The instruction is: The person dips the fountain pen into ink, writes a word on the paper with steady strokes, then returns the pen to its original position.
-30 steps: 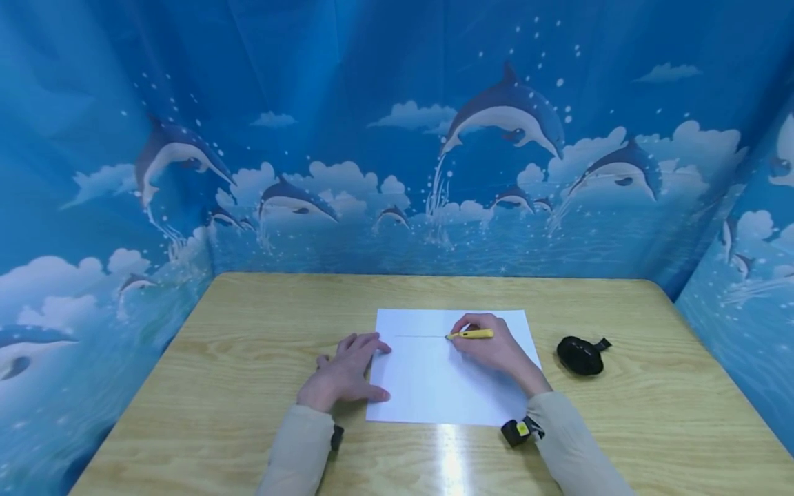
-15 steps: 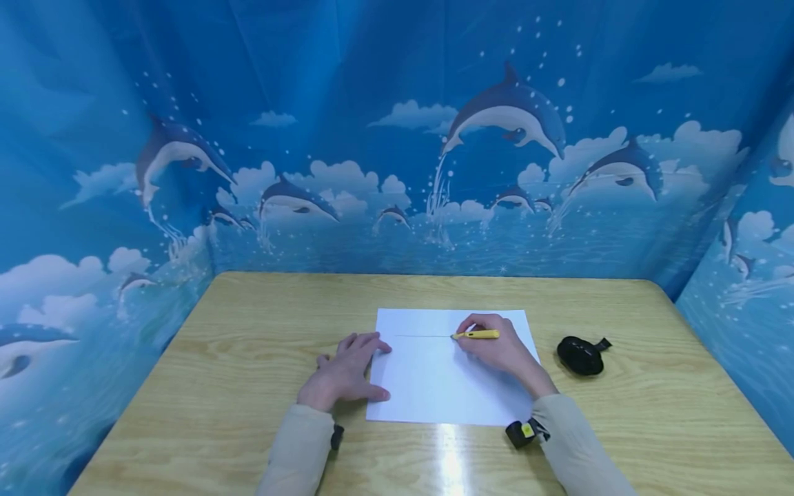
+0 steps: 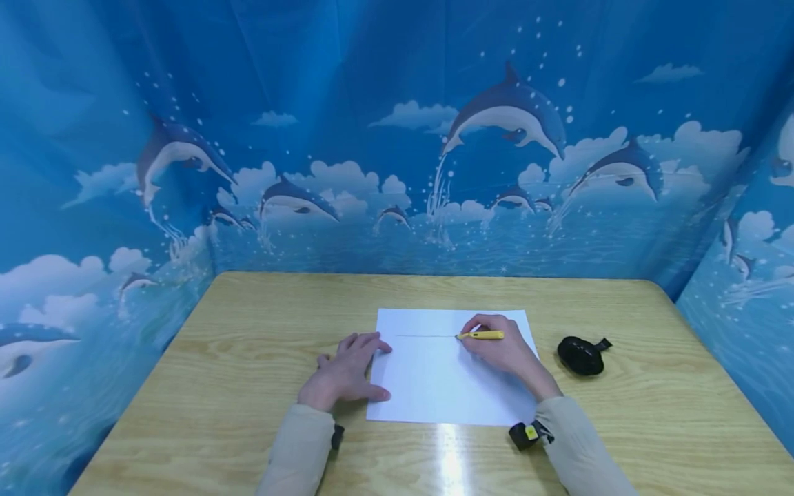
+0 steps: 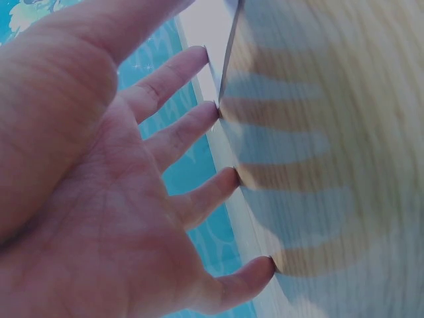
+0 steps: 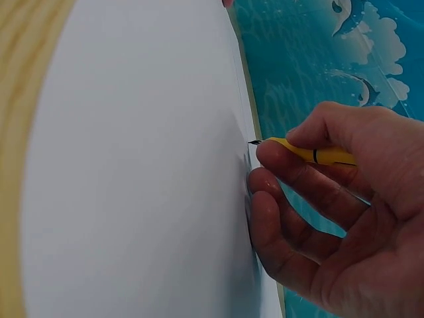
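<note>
Creased blue sheets [image 3: 384, 48] printed with leaping grey-and-white dolphins [image 3: 515, 100] and white clouds [image 3: 409, 116] hang behind and to both sides of a pale yellow, wood-grained tabletop [image 3: 260, 310] with rounded far corners; white glare [image 3: 451, 461] streaks its glossy near part.

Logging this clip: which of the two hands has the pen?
The right hand, pinching the yellow pen above the white paper. The left hand, spread at the paper's left edge, holds nothing.
</note>
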Tool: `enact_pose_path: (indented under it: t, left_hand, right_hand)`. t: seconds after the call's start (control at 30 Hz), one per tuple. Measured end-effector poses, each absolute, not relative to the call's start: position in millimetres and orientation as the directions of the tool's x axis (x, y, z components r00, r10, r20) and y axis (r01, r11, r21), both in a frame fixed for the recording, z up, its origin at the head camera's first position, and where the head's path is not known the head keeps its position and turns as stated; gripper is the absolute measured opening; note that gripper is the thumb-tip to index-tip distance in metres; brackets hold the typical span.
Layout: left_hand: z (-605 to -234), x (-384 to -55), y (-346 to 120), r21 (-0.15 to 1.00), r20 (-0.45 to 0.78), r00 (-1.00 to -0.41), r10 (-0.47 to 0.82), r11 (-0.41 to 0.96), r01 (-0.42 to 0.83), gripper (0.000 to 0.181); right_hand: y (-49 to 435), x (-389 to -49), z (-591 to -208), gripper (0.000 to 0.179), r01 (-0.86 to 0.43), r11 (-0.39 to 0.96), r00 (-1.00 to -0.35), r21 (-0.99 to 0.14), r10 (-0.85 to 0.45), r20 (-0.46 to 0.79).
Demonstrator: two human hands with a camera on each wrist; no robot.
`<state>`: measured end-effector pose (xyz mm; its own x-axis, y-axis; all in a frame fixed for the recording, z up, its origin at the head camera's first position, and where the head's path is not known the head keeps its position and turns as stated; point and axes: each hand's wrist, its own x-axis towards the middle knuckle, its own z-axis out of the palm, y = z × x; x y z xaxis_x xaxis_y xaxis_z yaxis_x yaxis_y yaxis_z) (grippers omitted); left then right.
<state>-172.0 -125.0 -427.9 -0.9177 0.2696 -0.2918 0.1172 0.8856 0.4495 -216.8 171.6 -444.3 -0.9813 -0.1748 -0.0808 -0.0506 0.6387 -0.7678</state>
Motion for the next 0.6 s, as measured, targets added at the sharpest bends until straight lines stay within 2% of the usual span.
enact_pose_path:
  t: [0.6]
  left_hand:
    - [-430.2,-173.6,-125.4,0.450,-0.294,-0.916,0.272,0.885,0.118,0.069]
  right_hand:
    - [181.2,-211.3,-446.1,0.011,-0.069,0.651,-0.988,-0.756,-0.150,-0.039]
